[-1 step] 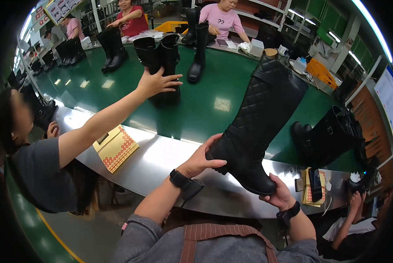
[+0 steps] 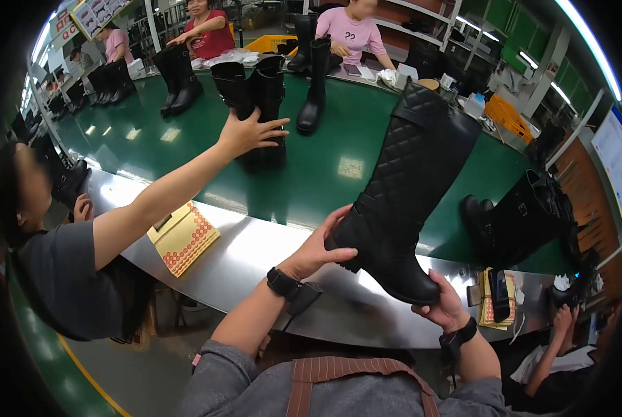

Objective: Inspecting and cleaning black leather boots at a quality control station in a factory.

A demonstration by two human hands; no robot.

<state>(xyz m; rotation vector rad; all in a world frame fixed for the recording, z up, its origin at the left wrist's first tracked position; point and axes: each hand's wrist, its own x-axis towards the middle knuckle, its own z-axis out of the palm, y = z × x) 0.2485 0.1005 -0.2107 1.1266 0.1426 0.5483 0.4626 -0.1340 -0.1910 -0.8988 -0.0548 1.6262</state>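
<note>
A tall black boot [image 2: 415,167] with a quilted shaft and straps is held up in both my hands, its shaft leaning away to the right. My left hand [image 2: 319,249] grips it round the heel, with the thumb along the heel's side. At the toe, my right hand [image 2: 445,304] is closed round the front of the foot and sole. Its fingers are partly hidden under the boot. Both wrists wear black bands. Below the boot runs a shiny metal ledge [image 2: 269,267], beside a green work surface [image 2: 352,149].
At left, a co-worker's hand [image 2: 245,135] touches a pair of black boots [image 2: 259,87]. More boots [image 2: 311,97] stand farther off, and a buckled pair [image 2: 523,215] is at right. Yellow patterned pads [image 2: 184,236] and a dark phone [image 2: 499,293] lie on the ledge. Co-workers sit across.
The boot in my hands has tipped slightly, its shaft top shifting a little left and up. My grip on heel and toe stays the same.
</note>
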